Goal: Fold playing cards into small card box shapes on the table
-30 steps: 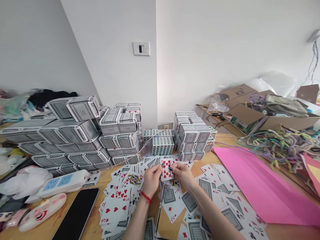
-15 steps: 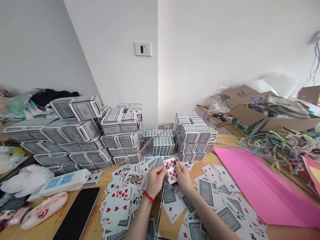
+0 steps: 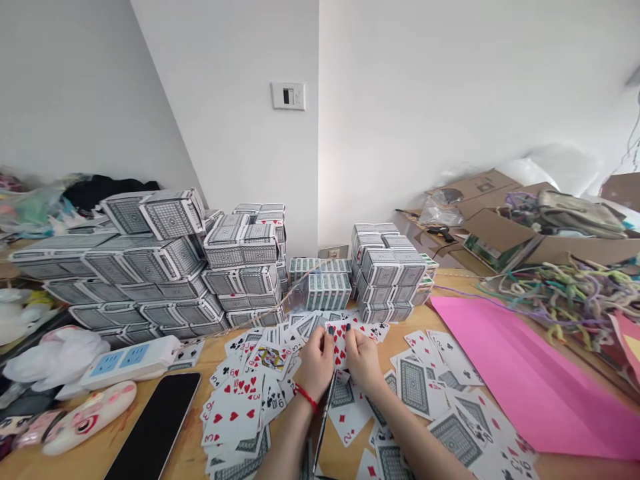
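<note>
A ten of hearts playing card [image 3: 340,347] is held up between both hands above the table. My left hand [image 3: 317,360], with a red cord bracelet at the wrist, pinches its left edge. On its right edge my right hand [image 3: 363,359] is closed, thumb on the face. Fingers behind the card are hidden. Loose playing cards [image 3: 233,417], some face up and some face down, are strewn left of my arms. More loose cards [image 3: 415,387] lie to the right. A thin dark-edged strip stands upright between my forearms.
Stacks of blocks built from cards [image 3: 165,260] rise at the back left, another stack [image 3: 393,267] at the back right. Green-striped card boxes [image 3: 327,290] sit between. A phone [image 3: 155,427] and power strip [image 3: 130,360] are left; pink paper [image 3: 525,373] and yarn [image 3: 565,293] right.
Both hands have lowered slightly and turned, so the ten of hearts sits straighter, gripped at both sides. The camera view has shifted slightly.
</note>
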Available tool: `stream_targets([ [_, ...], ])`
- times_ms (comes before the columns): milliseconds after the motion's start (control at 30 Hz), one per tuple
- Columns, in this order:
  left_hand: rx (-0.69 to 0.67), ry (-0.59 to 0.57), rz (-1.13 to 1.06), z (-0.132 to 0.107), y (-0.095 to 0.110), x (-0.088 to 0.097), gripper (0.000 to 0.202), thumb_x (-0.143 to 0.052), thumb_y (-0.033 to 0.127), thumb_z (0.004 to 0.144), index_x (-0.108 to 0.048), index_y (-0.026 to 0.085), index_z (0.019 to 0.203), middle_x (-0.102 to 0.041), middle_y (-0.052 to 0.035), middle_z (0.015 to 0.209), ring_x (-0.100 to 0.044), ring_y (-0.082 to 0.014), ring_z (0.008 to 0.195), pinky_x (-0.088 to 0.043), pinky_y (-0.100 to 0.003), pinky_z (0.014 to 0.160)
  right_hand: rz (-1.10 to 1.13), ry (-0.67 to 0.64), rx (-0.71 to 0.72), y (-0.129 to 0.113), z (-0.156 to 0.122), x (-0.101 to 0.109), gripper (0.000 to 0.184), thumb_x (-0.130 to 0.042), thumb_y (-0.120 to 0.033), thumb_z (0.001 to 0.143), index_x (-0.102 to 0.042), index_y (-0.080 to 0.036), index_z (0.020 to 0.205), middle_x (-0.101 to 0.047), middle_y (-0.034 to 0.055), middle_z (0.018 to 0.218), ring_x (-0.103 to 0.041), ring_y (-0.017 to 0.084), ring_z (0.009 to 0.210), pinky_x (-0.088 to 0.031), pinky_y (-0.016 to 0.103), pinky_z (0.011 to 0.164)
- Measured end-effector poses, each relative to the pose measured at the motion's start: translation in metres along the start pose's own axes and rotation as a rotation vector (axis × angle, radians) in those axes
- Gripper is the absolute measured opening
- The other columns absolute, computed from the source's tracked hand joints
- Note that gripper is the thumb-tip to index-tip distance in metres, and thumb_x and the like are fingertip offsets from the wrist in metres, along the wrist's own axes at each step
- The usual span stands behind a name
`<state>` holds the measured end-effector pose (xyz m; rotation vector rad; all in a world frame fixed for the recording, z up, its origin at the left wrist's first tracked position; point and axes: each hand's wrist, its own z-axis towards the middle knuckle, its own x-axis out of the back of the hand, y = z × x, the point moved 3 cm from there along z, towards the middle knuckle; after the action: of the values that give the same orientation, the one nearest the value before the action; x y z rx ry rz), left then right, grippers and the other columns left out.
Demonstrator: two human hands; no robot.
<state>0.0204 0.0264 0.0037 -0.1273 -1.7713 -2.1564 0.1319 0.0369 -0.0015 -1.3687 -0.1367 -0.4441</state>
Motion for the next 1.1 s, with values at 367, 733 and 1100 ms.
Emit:
stream_targets([
  [367,-0.078,0.077,0.070,0.005,0.000,0.010,0.019,-0.038,0.031,0.081,-0.049,0.019,0.072,-0.052,-0.0004,0.065,-0.048,-0.0140,0.062,-0.037,-0.024,0.059,0.217,-0.165,0.000,0.002,0.003,-0.002,0.029,-0.041,-0.042,0.077,-0.042,-0.020,0.058,-0.043,-0.0028,0.056,-0.039,0.012,0.053,-0.036,0.023,0.051],
  [733,-0.018,-0.019,-0.046,0.008,-0.006,0.010,0.024,-0.040,0.029,0.078,-0.057,0.017,0.089,-0.062,-0.0061,0.088,-0.056,-0.0178,0.082,-0.043,-0.030,0.076,0.390,-0.206,-0.081,-0.001,0.007,0.005,0.019,-0.044,-0.032,0.075,-0.051,-0.018,0.064,-0.049,-0.0011,0.062,-0.045,0.015,0.060,-0.036,0.024,0.058],
  [1100,0.000,-0.103,-0.143,0.006,-0.003,0.010,0.027,-0.038,0.026,0.080,-0.054,0.018,0.100,-0.060,-0.0048,0.093,-0.054,-0.0173,0.085,-0.041,-0.029,0.079,0.649,-0.256,-0.239,0.004,0.006,0.000,0.014,-0.052,-0.031,0.069,-0.055,-0.019,0.077,-0.050,-0.0028,0.062,-0.042,0.012,0.053,-0.033,0.022,0.049],
])
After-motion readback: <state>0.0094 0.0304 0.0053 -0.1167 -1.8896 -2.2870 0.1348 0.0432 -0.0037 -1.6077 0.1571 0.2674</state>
